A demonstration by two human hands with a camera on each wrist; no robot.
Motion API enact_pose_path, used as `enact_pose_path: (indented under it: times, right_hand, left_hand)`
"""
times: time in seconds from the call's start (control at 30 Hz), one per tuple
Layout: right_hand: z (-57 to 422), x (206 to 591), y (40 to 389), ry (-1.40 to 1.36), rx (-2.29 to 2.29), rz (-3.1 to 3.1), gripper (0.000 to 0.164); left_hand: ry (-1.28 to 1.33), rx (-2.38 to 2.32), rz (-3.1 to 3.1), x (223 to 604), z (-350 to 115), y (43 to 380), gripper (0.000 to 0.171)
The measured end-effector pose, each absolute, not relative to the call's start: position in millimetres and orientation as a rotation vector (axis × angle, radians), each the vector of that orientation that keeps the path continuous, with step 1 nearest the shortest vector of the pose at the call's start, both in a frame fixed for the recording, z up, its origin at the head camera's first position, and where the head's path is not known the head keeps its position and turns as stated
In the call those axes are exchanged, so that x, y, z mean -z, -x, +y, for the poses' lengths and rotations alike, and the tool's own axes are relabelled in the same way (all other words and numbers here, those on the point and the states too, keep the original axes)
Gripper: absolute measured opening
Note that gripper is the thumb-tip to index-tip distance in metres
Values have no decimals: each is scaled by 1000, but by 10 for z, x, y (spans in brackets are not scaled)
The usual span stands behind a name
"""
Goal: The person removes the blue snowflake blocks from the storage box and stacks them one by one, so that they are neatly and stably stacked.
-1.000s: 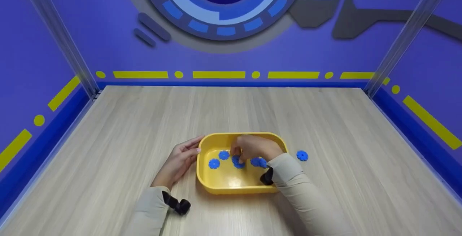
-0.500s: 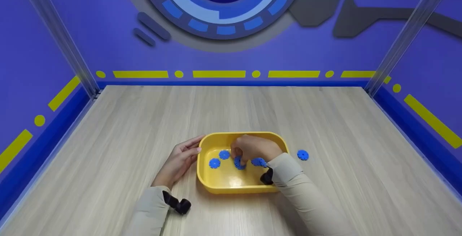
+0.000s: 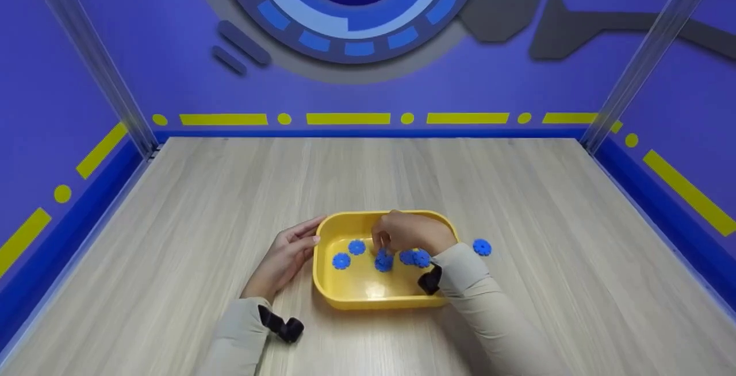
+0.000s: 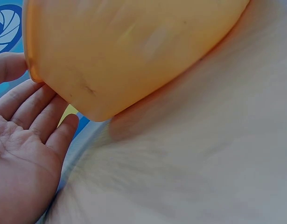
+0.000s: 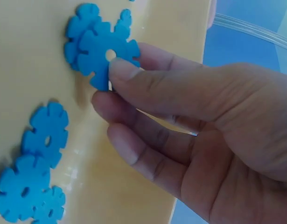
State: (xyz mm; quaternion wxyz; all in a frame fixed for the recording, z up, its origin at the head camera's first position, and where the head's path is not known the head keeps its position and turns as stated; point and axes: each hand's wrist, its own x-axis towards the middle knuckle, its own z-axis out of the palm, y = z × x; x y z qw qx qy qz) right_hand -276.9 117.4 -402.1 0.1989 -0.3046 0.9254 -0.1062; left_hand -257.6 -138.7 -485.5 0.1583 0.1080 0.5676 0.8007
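Note:
My right hand (image 3: 411, 233) reaches into a yellow plastic tub (image 3: 374, 302). In the right wrist view, its thumb and forefinger pinch a blue snowflake building disc (image 5: 97, 49), flower-shaped with a notched edge and centre hole. A second disc (image 5: 77, 35) overlaps behind it, and a disc seen nearly edge-on (image 5: 123, 23) shows beside it. My left hand (image 3: 286, 261) rests against the tub's left end, its fingers nearly straight on the outer wall and the thumb at the rim.
Two separate blue discs (image 3: 341, 261) lie in the tub's left part. Right of the held one, a small group of overlapping discs (image 3: 417, 258) lies on the tub floor. One more disc (image 3: 482, 247) is on the wooden table (image 3: 241, 180), outside the tub. Patterned walls stand around the table.
My right hand has lifted and shifted slightly right, keeping its pinch, and the disc under it shows more fully. The left hand stays in place on the tub.

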Motion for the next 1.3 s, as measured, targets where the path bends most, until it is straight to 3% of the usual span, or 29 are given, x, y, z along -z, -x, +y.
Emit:
enact_pose_path:
  times: [1.3]
  right_hand:
    - [1876, 3704, 2680, 803, 533, 2746, 17]
  left_hand:
    - [-325, -2294, 1623, 4857, -1388, 2567, 60]
